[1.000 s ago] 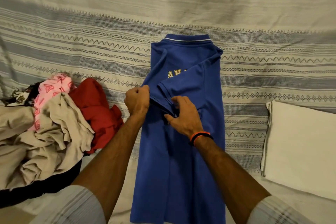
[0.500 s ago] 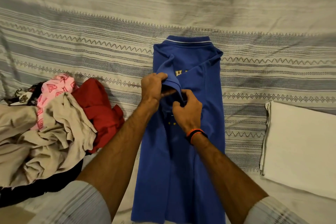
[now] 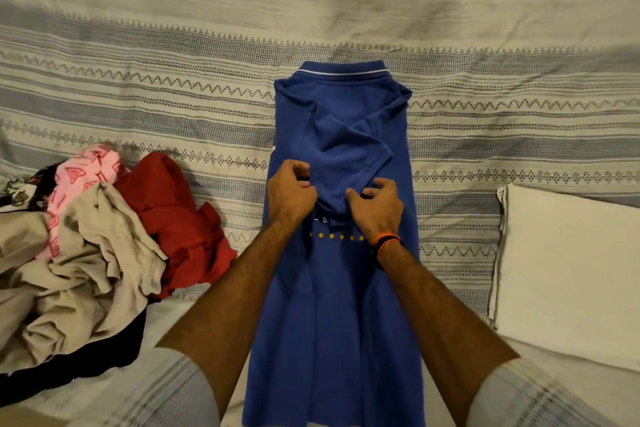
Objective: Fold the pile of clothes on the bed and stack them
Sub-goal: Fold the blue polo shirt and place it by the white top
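Blue polo shirt on bed, both hands pinching folded sleeve

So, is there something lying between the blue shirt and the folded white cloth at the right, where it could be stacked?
Nothing visible: only bare striped bedsheet lies between the blue shirt and the folded white cloth. The unfolded pile is on the opposite side.

Both hands have laid the sleeve flat across the shirt.

A long blue shirt lies flat, sleeves folded in. A messy clothes pile sits left.
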Demonstrator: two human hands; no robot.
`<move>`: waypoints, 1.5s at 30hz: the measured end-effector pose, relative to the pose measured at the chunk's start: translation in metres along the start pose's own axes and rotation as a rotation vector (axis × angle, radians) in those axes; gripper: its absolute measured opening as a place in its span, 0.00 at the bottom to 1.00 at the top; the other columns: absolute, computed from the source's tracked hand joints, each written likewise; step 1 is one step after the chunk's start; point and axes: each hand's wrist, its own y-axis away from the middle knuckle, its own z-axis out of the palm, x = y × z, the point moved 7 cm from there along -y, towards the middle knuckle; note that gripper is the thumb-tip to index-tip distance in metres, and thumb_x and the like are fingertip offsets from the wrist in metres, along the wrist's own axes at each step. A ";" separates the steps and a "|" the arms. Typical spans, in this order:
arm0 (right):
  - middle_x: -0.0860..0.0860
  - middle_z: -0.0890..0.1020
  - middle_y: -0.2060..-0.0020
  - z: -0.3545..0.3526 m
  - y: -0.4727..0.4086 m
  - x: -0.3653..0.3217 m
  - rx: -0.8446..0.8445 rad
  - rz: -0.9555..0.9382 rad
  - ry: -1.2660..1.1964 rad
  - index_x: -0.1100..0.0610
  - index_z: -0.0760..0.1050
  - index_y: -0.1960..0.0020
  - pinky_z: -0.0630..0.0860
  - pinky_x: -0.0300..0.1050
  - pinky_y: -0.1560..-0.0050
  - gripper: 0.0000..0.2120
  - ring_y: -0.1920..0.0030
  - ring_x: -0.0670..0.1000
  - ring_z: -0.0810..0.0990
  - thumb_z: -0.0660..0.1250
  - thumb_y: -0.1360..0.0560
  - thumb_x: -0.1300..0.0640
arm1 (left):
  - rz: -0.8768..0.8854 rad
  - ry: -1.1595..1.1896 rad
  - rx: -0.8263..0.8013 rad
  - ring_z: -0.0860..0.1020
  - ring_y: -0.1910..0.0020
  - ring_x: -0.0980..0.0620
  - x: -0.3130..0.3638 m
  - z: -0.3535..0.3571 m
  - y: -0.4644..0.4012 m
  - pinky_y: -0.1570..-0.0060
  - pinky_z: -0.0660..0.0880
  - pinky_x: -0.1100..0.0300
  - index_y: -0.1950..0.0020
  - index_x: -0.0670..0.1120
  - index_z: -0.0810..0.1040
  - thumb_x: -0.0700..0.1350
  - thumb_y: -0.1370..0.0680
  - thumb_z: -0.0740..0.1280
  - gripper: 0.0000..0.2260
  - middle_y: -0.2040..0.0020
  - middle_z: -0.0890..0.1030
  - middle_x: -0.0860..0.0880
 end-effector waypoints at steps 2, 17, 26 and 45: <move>0.52 0.79 0.49 0.000 -0.007 -0.007 0.060 -0.014 -0.040 0.60 0.69 0.37 0.71 0.39 0.53 0.26 0.52 0.50 0.78 0.76 0.29 0.53 | 0.022 -0.085 0.010 0.81 0.57 0.51 -0.007 -0.002 0.004 0.53 0.78 0.58 0.48 0.46 0.73 0.36 0.32 0.75 0.18 0.52 0.82 0.48; 0.61 0.71 0.35 -0.009 -0.067 -0.045 0.088 -0.193 0.397 0.62 0.67 0.35 0.71 0.52 0.37 0.33 0.36 0.62 0.72 0.79 0.32 0.54 | 0.057 -0.445 -0.001 0.77 0.49 0.42 -0.032 0.020 0.025 0.53 0.75 0.51 0.41 0.42 0.66 0.39 0.33 0.79 0.28 0.42 0.73 0.42; 0.56 0.78 0.52 -0.029 -0.066 -0.028 0.238 0.012 0.030 0.62 0.71 0.42 0.74 0.51 0.43 0.12 0.47 0.60 0.78 0.64 0.25 0.63 | 0.138 -0.525 -0.127 0.78 0.50 0.42 -0.028 0.022 0.032 0.53 0.77 0.47 0.41 0.45 0.66 0.36 0.32 0.73 0.24 0.47 0.77 0.43; 0.58 0.71 0.34 -0.005 -0.033 -0.004 0.048 -0.166 0.191 0.62 0.61 0.30 0.71 0.52 0.33 0.53 0.34 0.60 0.72 0.86 0.46 0.53 | 0.188 -0.870 -0.227 0.43 0.20 0.44 -0.056 0.015 -0.014 0.24 0.52 0.43 0.20 0.47 0.35 0.65 0.23 0.62 0.47 0.20 0.35 0.51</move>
